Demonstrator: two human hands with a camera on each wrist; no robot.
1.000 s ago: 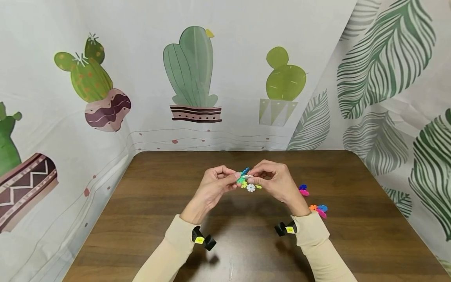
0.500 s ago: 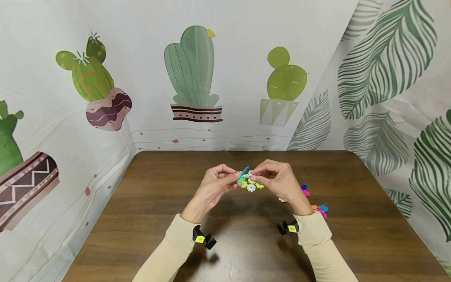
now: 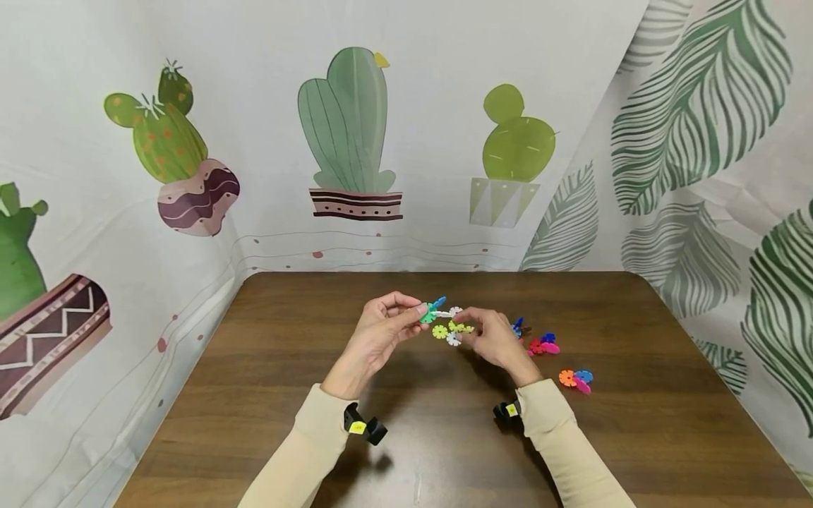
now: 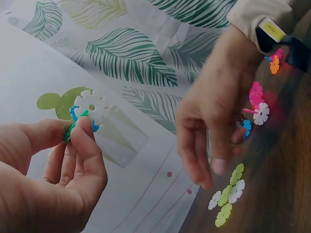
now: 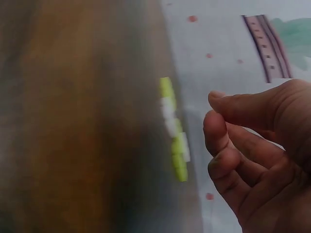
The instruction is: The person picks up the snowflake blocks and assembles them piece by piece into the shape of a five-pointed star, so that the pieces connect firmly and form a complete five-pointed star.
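My left hand [image 3: 377, 335] pinches a green notched plastic disc [image 3: 426, 314] between thumb and index finger, held up above the table. Joined to that disc are a blue disc [image 3: 438, 303] and a white disc [image 4: 92, 108], which stands out face-on in the left wrist view. My right hand [image 3: 498, 343] hovers near a flat group of yellow-green discs [image 3: 440, 331] and white discs [image 3: 453, 339]. Its fingers are loosely curved, and nothing lies between thumb and fingertips in the right wrist view.
To the right on the brown table [image 3: 267, 395] lie more joined discs: an orange disc [image 3: 567, 378] with blue and pink ones, and a red disc [image 3: 537, 346] beside pink and dark blue. A printed cloth [image 3: 432, 240] stands behind the table's far edge.
My right hand has let go of the white disc and moved down and slightly right, off the joined piece. My left hand keeps its pinch and has shifted slightly left.
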